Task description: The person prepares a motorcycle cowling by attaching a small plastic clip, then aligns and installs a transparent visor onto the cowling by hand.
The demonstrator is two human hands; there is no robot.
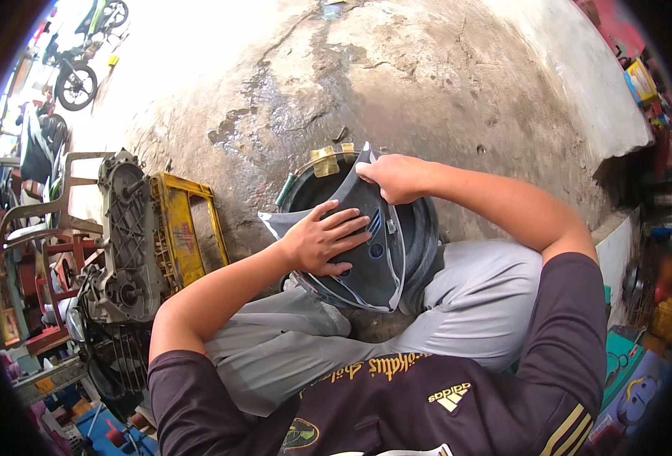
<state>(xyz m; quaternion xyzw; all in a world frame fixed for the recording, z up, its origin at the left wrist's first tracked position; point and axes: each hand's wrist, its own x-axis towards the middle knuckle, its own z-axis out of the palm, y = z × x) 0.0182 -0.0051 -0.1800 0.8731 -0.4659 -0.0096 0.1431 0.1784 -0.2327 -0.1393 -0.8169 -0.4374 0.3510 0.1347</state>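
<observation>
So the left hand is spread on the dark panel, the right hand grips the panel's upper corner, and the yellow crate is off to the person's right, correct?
Not quite: the head view shows the yellow crate off to the person's left. The left hand is spread on the dark panel, and the right hand grips its upper corner.

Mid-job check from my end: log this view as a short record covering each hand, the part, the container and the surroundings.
Left hand: left hand laid on the part, fingers spread
Right hand: right hand gripping its upper edge
Part: dark grey, pale-edged fairing panel, across the tub
Container: round black tub, between the person's legs
Left side: yellow plastic crate; metal engine casing
Ground: concrete floor, wet patches ahead
</observation>
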